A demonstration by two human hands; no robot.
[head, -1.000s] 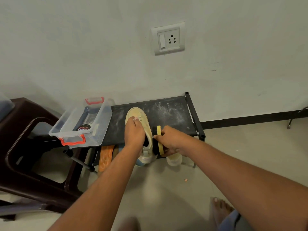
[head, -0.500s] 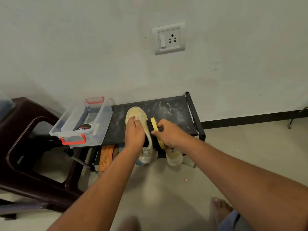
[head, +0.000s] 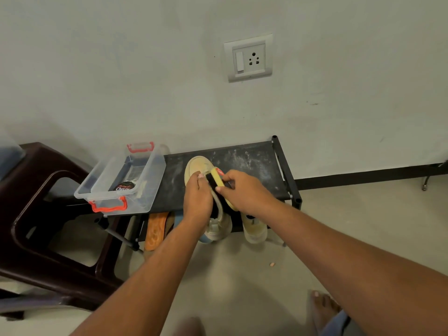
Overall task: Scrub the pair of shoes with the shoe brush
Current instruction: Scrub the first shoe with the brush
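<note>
Black rack (head: pixel 254 166), arms outstretched, left hand (head: pixel 197 197) gripping shoe (head: pixel 196 164), right hand (head: pixel 244 190) clasping brush (head: pixel 216 177) (bristles on shoe).

A plain pale grey-white painted wall (head: pixel 121 69) fills the upper half of the frame, lightly scuffed, with a white switch-and-socket plate (head: pixel 248 58) right of centre. A black skirting strip (head: pixel 363 177) runs along its foot at the right. Below lies a smooth beige floor (head: pixel 242 275). A low black metal-framed shoe rack (head: pixel 254 163), its top dusted white, stands against the wall at centre. A dark brown plastic chair (head: pixel 36 190) sits at the left edge. The light is soft and even.
</note>
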